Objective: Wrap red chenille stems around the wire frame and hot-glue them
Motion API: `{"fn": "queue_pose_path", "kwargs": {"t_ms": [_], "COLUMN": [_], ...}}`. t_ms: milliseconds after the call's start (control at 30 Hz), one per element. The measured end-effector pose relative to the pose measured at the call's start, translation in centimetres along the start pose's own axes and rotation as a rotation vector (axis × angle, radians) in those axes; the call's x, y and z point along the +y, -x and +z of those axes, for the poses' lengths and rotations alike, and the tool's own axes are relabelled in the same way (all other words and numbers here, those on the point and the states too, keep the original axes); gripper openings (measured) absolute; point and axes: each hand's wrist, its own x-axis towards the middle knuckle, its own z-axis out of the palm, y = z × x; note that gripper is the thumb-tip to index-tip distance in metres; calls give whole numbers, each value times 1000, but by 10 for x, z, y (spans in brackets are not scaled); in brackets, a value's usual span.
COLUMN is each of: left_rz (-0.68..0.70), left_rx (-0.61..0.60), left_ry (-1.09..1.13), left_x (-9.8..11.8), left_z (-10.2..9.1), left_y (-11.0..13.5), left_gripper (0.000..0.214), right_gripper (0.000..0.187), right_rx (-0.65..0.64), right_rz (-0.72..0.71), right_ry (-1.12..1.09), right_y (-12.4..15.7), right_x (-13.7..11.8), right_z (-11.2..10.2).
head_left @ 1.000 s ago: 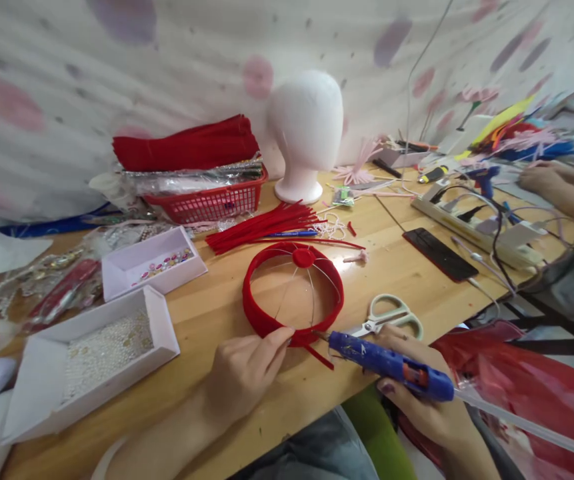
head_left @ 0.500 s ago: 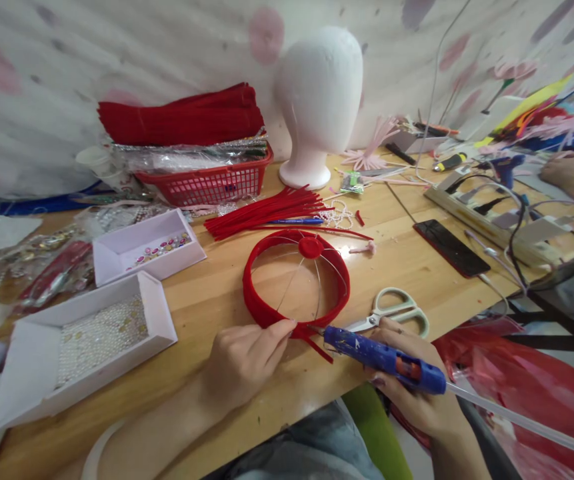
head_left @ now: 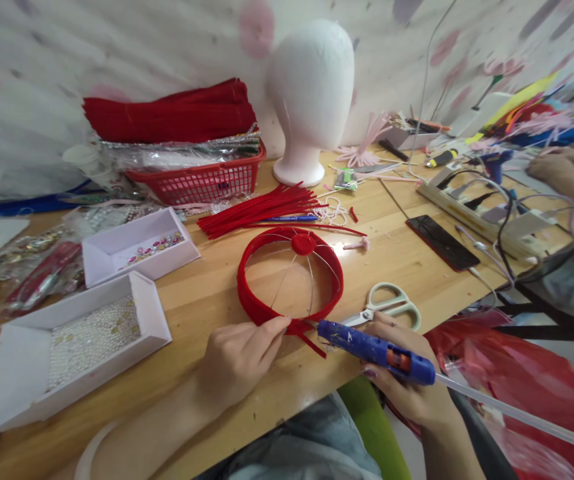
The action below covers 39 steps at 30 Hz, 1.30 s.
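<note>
A red fuzzy ring frame [head_left: 253,301] with thin wires meeting at a red disc [head_left: 303,244] rests on the wooden table. My left hand [head_left: 243,352] pinches the ring's near edge with thumb and fingers. In my right hand [head_left: 401,363] is a blue glue gun [head_left: 377,350], a clear glue stick [head_left: 511,408] running out of its back end. The gun's nozzle points at the ring's near edge, close to my left fingertips. From that spot a loose red strip end [head_left: 314,345] sticks out. Scissors [head_left: 391,307] with pale handles lie just beyond my right hand.
A white foam head [head_left: 311,93] and a red basket [head_left: 207,181] of pipe cleaners stand behind. White boxes of pearls [head_left: 91,343] and gems [head_left: 157,250] sit left. Right are a phone [head_left: 441,241], a power strip [head_left: 481,217] and another person's hands [head_left: 561,167].
The whole view has shifted slightly, so things appear a little farther left. Both hands keep their places at the ring, the glue gun nozzle still at its near edge.
</note>
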Motion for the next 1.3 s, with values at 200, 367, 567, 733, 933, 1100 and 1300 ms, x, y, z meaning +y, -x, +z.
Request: {"fn": "queue_pose_path", "kwargs": {"t_ms": [200,367,567,733,933,1100,1300], "left_rz": [16,17,34,26,34,22,45], "left_rx": [9,2,7,4,24,22,30], "left_ry": [1,9,-9,-8,-36,-65,-42], "left_x": [1,0,0,0,1,1,0], "left_z": [0,-1,-1,0,-1,0,-1], "left_y": [0,1,0,0,0,1,0], "left_gripper": [15,17,16,16,16,16,16], "right_gripper": [18,15,16,18,16,18,20], "right_rx": [40,54,65,70,91,100,67], "right_rz": [-9,-32,-69,-84,-110,-105,-77], "right_ry": [47,85,162,233,267,241,243], "right_y": [-1,-2,-3,-3,-2,-2,-1], "right_x": [-4,-9,-15,-23,-26,-24,-23], "right_z": [-2,-3,-5,-8,-8,-4,-1]}}
